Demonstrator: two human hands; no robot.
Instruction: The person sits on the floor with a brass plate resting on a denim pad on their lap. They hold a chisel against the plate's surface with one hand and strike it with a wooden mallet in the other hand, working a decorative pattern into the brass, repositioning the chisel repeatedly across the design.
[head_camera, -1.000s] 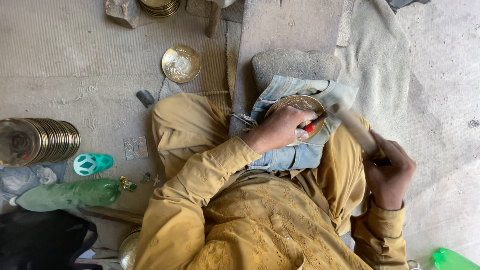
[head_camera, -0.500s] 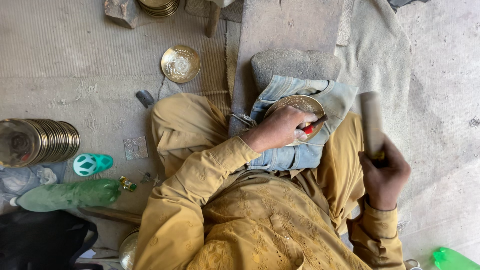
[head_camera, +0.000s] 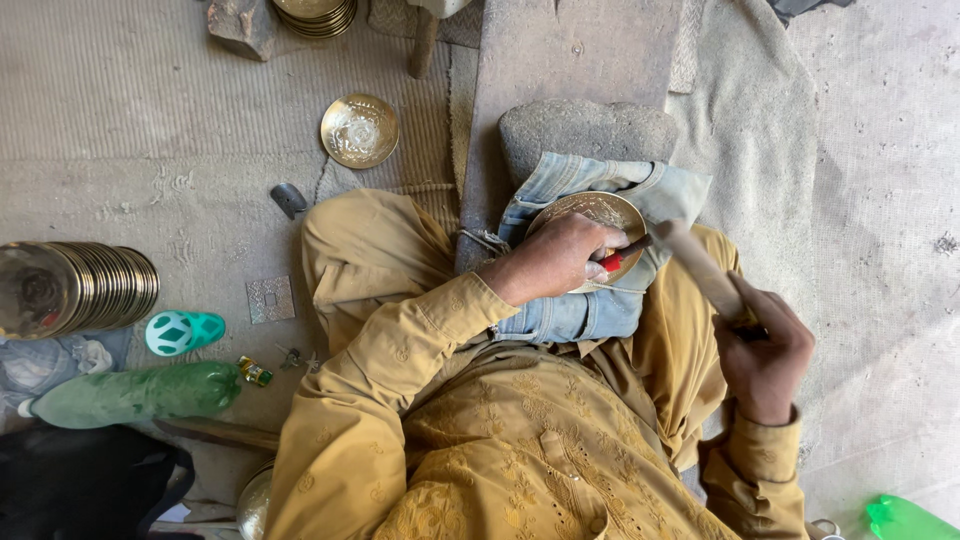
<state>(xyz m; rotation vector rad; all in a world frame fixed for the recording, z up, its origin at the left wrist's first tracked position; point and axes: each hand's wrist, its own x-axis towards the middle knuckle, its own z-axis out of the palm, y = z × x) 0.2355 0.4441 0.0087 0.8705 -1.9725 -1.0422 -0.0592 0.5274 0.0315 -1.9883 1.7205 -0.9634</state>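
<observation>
Brass plate (head_camera: 597, 212) sits on folded denim (head_camera: 580, 300) in my lap, my left hand (head_camera: 556, 262) clamped on a red-handled punch (head_camera: 622, 254), right hand (head_camera: 765, 350) gripping the wooden mallet (head_camera: 700, 270); I judge a skewed blow could skid the punch and scar the pattern.

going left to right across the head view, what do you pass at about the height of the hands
Stack of brass plates → teal ball → small square plate → left hand on the brass dish → wooden mallet → right hand.
</observation>
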